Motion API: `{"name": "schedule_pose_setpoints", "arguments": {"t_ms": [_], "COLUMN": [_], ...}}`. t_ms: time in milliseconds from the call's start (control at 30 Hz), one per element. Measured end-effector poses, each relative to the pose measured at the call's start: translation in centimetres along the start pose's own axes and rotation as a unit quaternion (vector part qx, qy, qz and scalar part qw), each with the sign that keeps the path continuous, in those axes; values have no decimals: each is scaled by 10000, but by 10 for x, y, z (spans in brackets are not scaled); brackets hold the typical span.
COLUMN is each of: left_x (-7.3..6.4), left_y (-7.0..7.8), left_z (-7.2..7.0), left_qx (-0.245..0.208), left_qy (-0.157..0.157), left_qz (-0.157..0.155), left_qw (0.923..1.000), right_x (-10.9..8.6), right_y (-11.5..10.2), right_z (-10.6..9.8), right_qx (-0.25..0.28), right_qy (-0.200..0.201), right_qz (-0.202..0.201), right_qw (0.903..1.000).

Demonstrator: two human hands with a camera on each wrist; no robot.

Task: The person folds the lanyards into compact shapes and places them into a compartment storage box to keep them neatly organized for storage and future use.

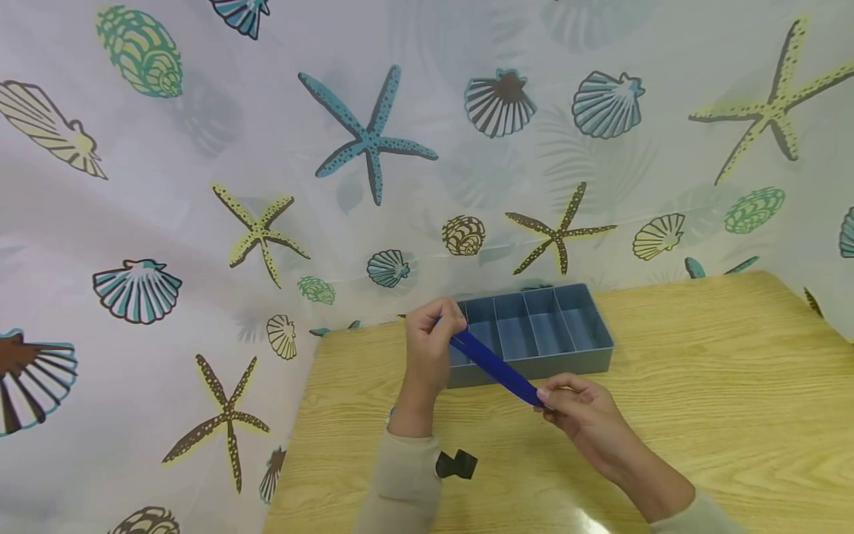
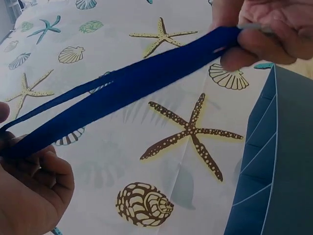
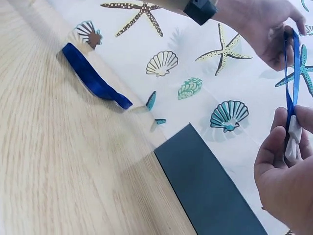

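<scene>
A blue lanyard is stretched between both hands, slanting down from left to right in front of the box. My left hand pinches its upper end; in the left wrist view the strap's two layers part near these fingers. With thumb and fingers, my right hand grips the lower end. There the right wrist view shows a white plastic clip between the right fingers. A second blue strap lies on the table beyond the box in that view.
A grey-blue box with several compartments stands at the back of the wood-grain table, behind the hands. A white curtain with shells and starfish hangs behind and beside the table. A black device sits at the left wrist.
</scene>
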State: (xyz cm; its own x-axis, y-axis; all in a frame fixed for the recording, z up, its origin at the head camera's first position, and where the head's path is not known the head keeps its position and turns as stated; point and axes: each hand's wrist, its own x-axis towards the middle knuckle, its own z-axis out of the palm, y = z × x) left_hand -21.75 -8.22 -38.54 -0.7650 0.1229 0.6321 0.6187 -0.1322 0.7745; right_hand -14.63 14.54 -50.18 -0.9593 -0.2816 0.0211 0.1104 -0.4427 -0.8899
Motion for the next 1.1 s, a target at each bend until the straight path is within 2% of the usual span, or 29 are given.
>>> {"name": "schedule_pose_setpoints", "arguments": {"t_ms": [167,300,367,467,600,700,900,1100], "left_x": [-2,-6,-7,-9,-11,-11,-13,-13], "left_y": [0,-3,-5,-8,-11,-13,-16,-20], "left_z": [-18,-30,-34,-38,-41,-41,-37,-33], "left_qx": [480,608,542,381,96,-82,-231,-347], "left_qy": [-195,-305,-333,-397,-500,-531,-441,-248], "left_qz": [-551,-895,-925,-908,-901,-959,-1005,-926], "left_qw": [9971,9937,9937,9944,9946,9939,9937,9948], "right_x": [-4,-7,-9,-11,-12,-14,-16,-15], "right_y": [-6,-10,-11,-13,-14,-15,-13,-13], "right_z": [-6,-9,-10,-12,-13,-14,-16,-16], "right_qx": [-192,-939,-1297,-1555,-1543,-1507,-1693,-2266], "right_qy": [261,491,586,626,488,490,414,231], "right_qz": [-596,-977,-1098,-1216,-1340,-1264,-1285,-1173], "right_qw": [9977,9896,9837,9783,9777,9792,9763,9666]}}
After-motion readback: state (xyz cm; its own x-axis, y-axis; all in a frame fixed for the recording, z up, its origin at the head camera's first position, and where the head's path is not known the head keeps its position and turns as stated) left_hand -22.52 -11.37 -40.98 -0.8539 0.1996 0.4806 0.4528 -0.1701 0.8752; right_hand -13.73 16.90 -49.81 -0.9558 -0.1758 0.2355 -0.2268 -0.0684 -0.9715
